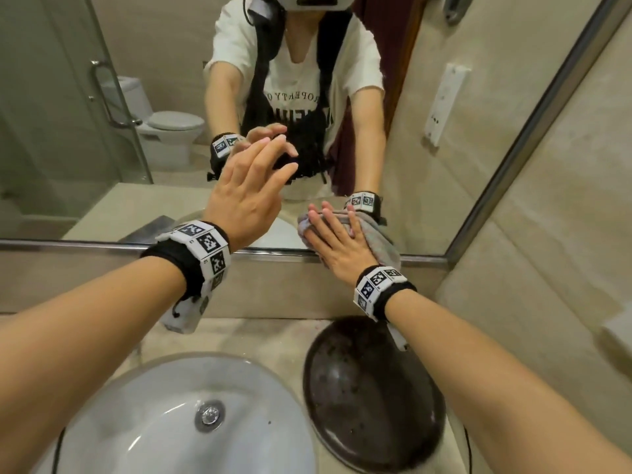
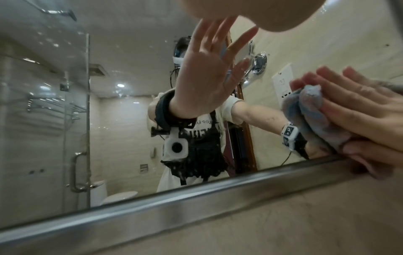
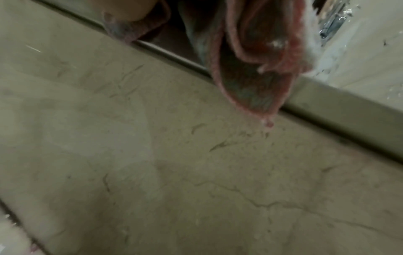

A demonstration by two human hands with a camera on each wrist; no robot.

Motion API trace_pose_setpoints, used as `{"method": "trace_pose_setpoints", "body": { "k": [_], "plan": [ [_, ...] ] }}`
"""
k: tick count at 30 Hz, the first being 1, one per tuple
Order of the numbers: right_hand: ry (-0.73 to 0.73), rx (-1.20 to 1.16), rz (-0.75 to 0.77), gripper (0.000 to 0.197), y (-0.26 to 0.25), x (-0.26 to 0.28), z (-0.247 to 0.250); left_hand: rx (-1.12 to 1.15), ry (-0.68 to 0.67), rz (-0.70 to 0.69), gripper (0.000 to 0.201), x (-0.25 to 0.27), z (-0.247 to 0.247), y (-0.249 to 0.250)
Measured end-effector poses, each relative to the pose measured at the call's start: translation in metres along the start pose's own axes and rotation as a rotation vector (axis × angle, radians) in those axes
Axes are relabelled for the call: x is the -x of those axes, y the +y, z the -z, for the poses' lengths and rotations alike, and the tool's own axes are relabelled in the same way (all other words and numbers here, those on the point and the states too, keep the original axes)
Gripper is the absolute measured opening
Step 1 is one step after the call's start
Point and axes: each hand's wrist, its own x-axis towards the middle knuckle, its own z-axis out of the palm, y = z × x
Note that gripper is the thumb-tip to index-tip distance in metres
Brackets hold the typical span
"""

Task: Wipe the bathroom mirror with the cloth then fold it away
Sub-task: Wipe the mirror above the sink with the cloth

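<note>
The bathroom mirror (image 1: pixel 427 148) fills the wall ahead, framed in metal. My left hand (image 1: pixel 249 186) lies flat against the glass at mid height, fingers straight and spread, holding nothing. My right hand (image 1: pixel 338 241) presses a bunched grey-blue cloth (image 1: pixel 379 237) against the glass just above the bottom frame, right of centre, fingers straight on top of it. In the left wrist view the cloth (image 2: pixel 309 110) bulges out past the fingers of the right hand (image 2: pixel 359 107), the thumb lying below it. The right wrist view shows a fold of the cloth (image 3: pixel 257 60) hanging over the frame.
Below the mirror run its metal frame (image 1: pixel 102 246) and a beige stone backsplash (image 1: pixel 290 292). On the counter are a white sink (image 1: pixel 102 422) and, to its right, a dark round dish (image 1: pixel 372 395). A tiled side wall (image 1: pixel 564 234) closes in on the right.
</note>
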Motion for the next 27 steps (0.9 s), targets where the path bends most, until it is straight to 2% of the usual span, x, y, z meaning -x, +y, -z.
{"method": "trace_pose_setpoints", "body": {
  "k": [2,4,6,8,13,15,17,19,23,25,27],
  "plan": [
    [0.035,-0.045,0.113,0.053,0.016,0.0,-0.003,0.003,0.004,-0.026,0.036,0.001,0.002,0.007],
    [0.063,-0.025,0.232,0.051,0.032,0.003,-0.004,0.006,0.005,-0.052,0.034,0.001,0.002,0.011],
    [0.032,0.006,0.212,0.053,0.041,0.011,0.0,0.017,0.017,-0.08,0.033,0.002,-0.001,0.017],
    [-0.015,0.044,-0.03,0.058,0.039,0.026,0.004,0.035,0.009,-0.077,0.033,0.006,-0.004,0.023],
    [-0.044,-0.027,-0.966,0.072,0.026,0.052,0.01,0.067,0.011,-0.087,0.034,0.01,-0.013,0.03],
    [-0.02,-0.105,-1.24,0.075,0.023,0.049,0.013,0.065,0.028,-0.094,0.033,0.008,-0.015,0.029],
    [-0.033,-0.14,-1.365,0.074,0.019,0.047,0.013,0.083,0.03,-0.094,0.033,0.006,-0.018,0.029],
    [-0.068,-0.112,-1.423,0.072,0.014,0.047,0.014,0.097,0.022,-0.089,0.032,0.004,-0.021,0.032],
    [-0.028,-0.079,-1.497,0.06,0.012,0.059,0.018,0.111,0.039,-0.081,0.032,0.0,-0.025,0.041],
    [0.032,-0.128,-1.482,0.058,0.011,0.066,0.019,0.113,0.059,-0.077,0.031,-0.002,-0.026,0.045],
    [0.032,-0.229,-1.502,0.058,0.009,0.068,0.02,0.115,0.063,-0.076,0.031,-0.004,-0.025,0.048]
  ]
}}
